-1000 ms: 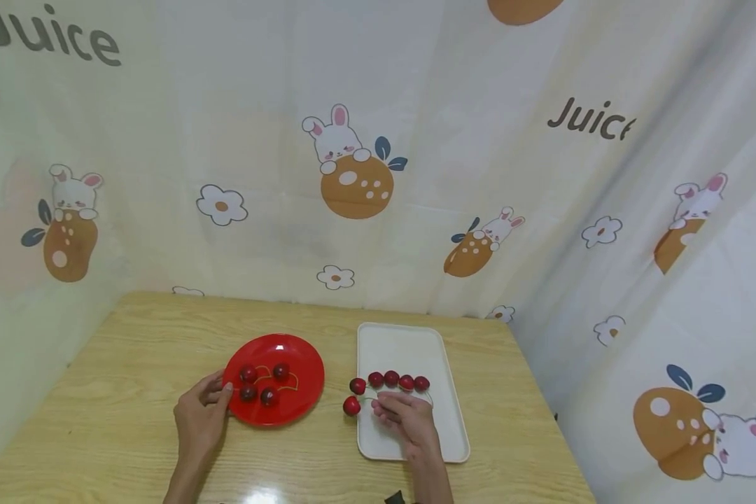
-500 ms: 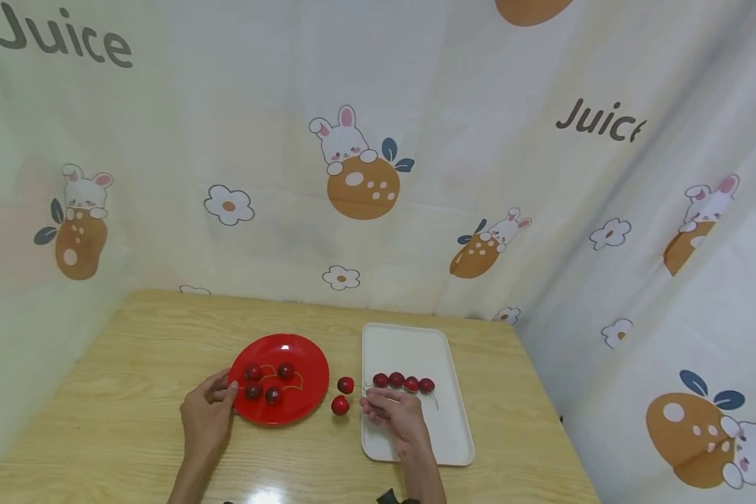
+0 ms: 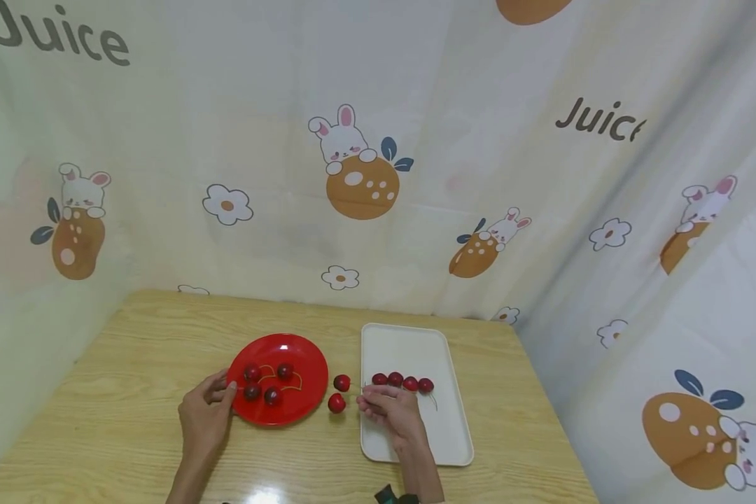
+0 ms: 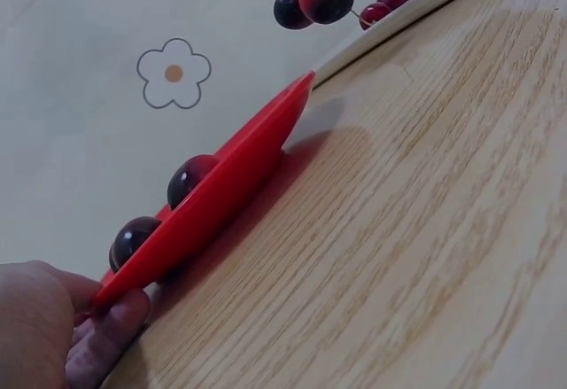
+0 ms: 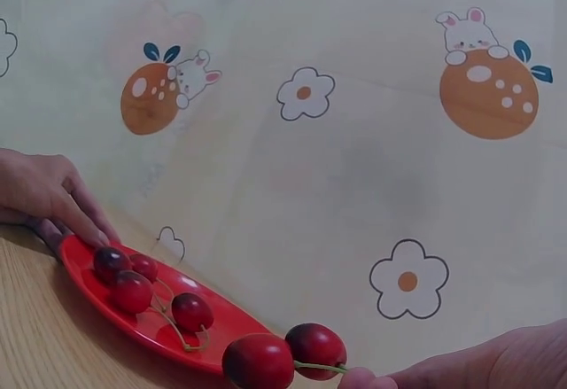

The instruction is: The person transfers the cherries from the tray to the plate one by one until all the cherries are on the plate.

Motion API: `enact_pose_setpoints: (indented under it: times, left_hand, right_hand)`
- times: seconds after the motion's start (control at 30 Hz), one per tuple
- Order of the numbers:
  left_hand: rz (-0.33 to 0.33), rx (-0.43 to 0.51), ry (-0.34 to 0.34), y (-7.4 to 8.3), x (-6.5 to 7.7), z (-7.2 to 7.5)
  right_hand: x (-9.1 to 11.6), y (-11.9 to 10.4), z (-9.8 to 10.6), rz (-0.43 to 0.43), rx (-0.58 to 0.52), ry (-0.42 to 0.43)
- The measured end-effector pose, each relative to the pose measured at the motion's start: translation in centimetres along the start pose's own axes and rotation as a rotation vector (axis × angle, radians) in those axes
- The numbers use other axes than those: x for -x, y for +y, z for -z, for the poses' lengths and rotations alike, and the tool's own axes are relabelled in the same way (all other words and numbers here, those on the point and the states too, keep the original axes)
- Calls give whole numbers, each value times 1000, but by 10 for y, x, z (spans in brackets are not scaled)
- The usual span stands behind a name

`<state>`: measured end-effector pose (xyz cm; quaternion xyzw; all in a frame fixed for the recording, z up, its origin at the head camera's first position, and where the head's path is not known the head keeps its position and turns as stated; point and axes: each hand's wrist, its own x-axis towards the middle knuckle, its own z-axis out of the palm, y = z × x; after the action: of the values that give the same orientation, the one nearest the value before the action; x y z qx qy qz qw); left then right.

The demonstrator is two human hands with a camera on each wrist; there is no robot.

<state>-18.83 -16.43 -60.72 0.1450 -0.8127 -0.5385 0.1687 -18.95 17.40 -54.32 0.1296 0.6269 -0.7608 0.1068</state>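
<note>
My left hand (image 3: 203,420) grips the near-left rim of a red plate (image 3: 309,395), thumb on top and fingers below in the left wrist view. On that plate lie several dark red cherries (image 3: 273,396) with green stems. My right hand (image 3: 395,418) pinches the stems of a pair of cherries (image 5: 258,361). The pair hangs in the air between the plate and a white tray (image 3: 409,343), close to the plate's right rim. Under and behind the right hand, a row of several more cherries (image 3: 410,383) rests across the tray; the hand partly hides it.
Plate and tray stand side by side on a wood-grain table (image 3: 491,392), with a strip of tabletop between them. A pale curtain (image 3: 258,140) printed with rabbits, fruit and flowers borders the back and sides. A small dark object (image 3: 387,495) shows at the right forearm.
My right hand has moved left, carrying the cherry pair off the tray's left edge toward the plate. The left hand keeps its grip on the rim.
</note>
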Motion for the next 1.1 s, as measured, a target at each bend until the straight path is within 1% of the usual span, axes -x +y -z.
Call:
enact_pose_setpoints:
  times: [0.13,0.33,0.6,0.87,1.1]
  left_hand:
    - [2,2,-1,1,0,1]
    - [10,7,4,1,2,1]
    - [-2,2,8,1,2,0]
    - [-2,8,5,2,2,0]
    - [-2,11,2,0,1,-1]
  right_hand:
    - [-2,0,-5,23,-4,-20]
    - [-7,2,-14,24,9,-50]
    - [-11,4,-31,48,-19,-80]
    - [-15,7,-43,36,-9,-62]
    - [-19,11,-53,53,-11,-39]
